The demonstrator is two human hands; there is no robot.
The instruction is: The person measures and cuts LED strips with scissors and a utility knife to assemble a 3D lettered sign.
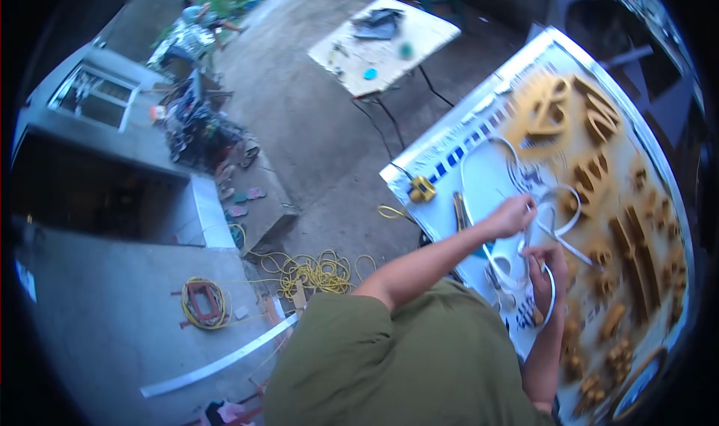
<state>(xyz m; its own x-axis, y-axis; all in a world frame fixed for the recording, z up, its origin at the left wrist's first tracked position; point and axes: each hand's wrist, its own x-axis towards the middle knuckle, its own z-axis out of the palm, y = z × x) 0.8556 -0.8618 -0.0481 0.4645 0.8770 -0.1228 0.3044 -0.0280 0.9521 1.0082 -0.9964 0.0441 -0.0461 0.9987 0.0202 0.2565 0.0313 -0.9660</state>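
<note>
A long white flexible strip (514, 150) loops over the worktable in front of me. My left hand (513, 216) is closed in a pinch on a part of it. Just below, my right hand (547, 265) grips the same strip, and a length of it curves down past the wrist. Small details between the fingertips are blurred. Beneath the hands, a white roll (508, 272) lies on the table, and a yellow power outlet block (421, 189) sits at the table's left edge.
Several orange-brown cut letter shapes (636, 254) cover the right side of the worktable (479, 194). A smaller table (427, 33) holds dark cloth (378, 25). Tangled yellow cord (318, 272) and a white bar (217, 364) lie on the floor. A person (196, 13) is at the upper left.
</note>
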